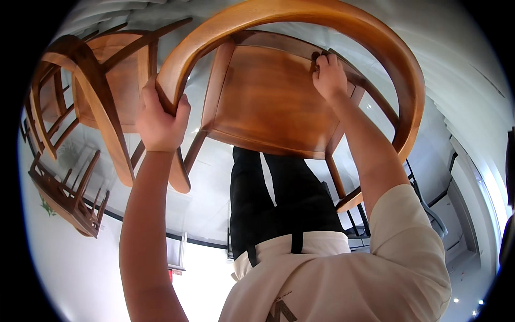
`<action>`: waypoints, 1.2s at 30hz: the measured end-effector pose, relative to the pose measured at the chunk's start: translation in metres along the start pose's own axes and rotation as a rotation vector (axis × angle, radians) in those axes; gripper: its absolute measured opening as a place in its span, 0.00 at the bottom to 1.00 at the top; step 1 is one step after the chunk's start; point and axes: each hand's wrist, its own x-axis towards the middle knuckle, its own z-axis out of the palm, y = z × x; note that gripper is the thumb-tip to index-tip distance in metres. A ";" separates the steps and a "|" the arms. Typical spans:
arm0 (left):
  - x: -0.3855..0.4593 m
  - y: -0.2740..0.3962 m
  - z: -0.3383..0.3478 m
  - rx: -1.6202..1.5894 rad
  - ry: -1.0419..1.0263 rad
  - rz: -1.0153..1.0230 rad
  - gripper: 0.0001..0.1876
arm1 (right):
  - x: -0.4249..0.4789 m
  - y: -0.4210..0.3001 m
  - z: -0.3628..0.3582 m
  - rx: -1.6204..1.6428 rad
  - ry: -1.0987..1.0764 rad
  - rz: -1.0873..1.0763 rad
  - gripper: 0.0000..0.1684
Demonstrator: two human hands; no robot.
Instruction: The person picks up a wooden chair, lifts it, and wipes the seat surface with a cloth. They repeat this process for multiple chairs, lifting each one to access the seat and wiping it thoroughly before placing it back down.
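Observation:
My left hand [164,120] grips the arm end of a curved wooden chair rail [289,11], with the thumb on its inner side. This rail sweeps round above the chair's wooden seat [269,100]. My right hand [331,77] reaches inside the curve to the seat's far right corner. Its fingers are curled on a small dark brown object [315,56], mostly hidden by them, so its kind is unclear. The object lies against the seat's edge frame [277,42].
A second wooden armchair [106,96] stands close on the left. Beyond it, a brown wooden chair [66,197] shows near the rim. My legs in black trousers [277,189] are close to the seat's near edge. A dark-framed chair [428,209] is at the right.

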 end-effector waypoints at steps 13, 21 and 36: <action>-0.006 0.010 0.001 -0.034 -0.056 -0.125 0.34 | -0.136 -0.131 0.079 0.246 -0.356 -0.310 0.12; 0.000 -0.014 0.001 -0.005 -0.059 -0.054 0.33 | 0.011 -0.051 0.014 0.277 -0.093 -0.126 0.09; -0.005 -0.014 0.001 -0.033 -0.080 -0.073 0.33 | -0.073 -0.072 0.046 0.154 -0.044 -0.123 0.13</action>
